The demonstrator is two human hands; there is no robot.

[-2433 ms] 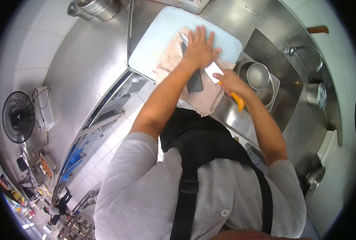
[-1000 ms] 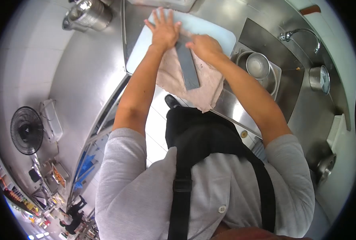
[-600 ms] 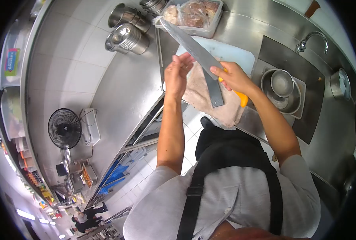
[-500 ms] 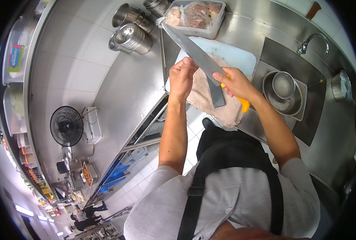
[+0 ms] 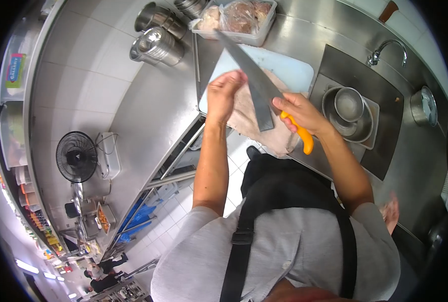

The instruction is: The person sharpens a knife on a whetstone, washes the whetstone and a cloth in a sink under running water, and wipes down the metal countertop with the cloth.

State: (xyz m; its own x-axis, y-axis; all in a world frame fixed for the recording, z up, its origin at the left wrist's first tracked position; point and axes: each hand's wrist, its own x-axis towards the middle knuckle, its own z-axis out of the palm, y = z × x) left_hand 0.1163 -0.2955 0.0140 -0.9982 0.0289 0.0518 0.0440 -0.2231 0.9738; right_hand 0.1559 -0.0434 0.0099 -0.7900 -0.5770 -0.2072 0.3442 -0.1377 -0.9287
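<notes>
My right hand is closed round the yellow handle of a large knife, its wide blade slanting up and left. My left hand is closed at the upper end of a flat grey bar, which resembles a sharpening stone. The bar crosses behind the blade; whether the two touch I cannot tell. Beneath both lies a beige cloth, spread over a pale blue cutting board and hanging past the counter edge.
A plastic tub of bagged, meat-like food stands behind the board. Steel pots are at the back left. Bowls sit in the sink on the right. Another person's hand shows at my right side. A fan stands left.
The knife has slid down and right across the bar with my right hand, and its blade angle has steepened slightly. Another person's hand has appeared at the right. The whole view has shifted a little.
</notes>
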